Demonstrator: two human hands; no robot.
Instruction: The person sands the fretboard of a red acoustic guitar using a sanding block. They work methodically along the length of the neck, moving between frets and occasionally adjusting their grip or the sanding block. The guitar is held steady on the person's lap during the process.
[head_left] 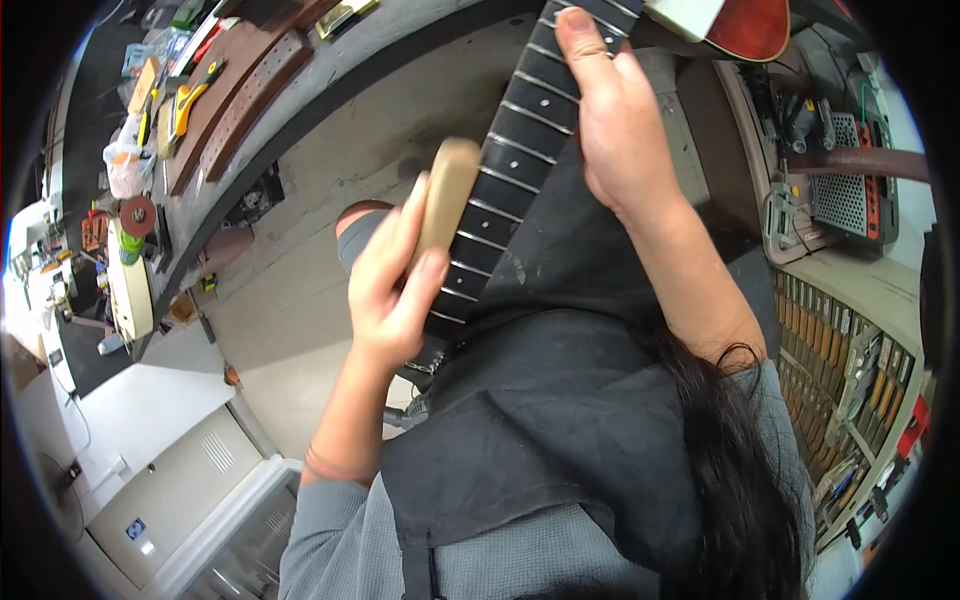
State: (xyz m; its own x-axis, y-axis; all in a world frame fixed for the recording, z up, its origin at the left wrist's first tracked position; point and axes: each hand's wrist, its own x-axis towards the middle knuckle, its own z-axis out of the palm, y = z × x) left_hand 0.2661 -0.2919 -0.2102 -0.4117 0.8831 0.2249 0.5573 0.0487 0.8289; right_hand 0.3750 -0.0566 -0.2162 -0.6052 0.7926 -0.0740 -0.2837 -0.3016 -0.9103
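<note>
A guitar neck (pixel 515 165) with a dark fretboard, silver frets and small dot inlays slants up from my lap to the top of the view. My right hand (pixel 625 130) is wrapped round its upper part, thumb lying over the frets. In my closed left hand (pixel 385 285) is a pale, round-ended wooden block (pixel 447 195), held along the left edge of the fretboard. The block is slightly blurred, and its underside is hidden. A black apron (pixel 560 390) covers my lap beneath the neck.
A dark workbench (pixel 300 125) curves across the upper left, bearing brown wooden strips (pixel 250 105), a yellow-handled tool (pixel 185 108) and clutter. A red guitar body (pixel 755 28) lies at the top right. Right of me stand a perforated metal box (pixel 840 175) and a rack of hand tools (pixel 825 330).
</note>
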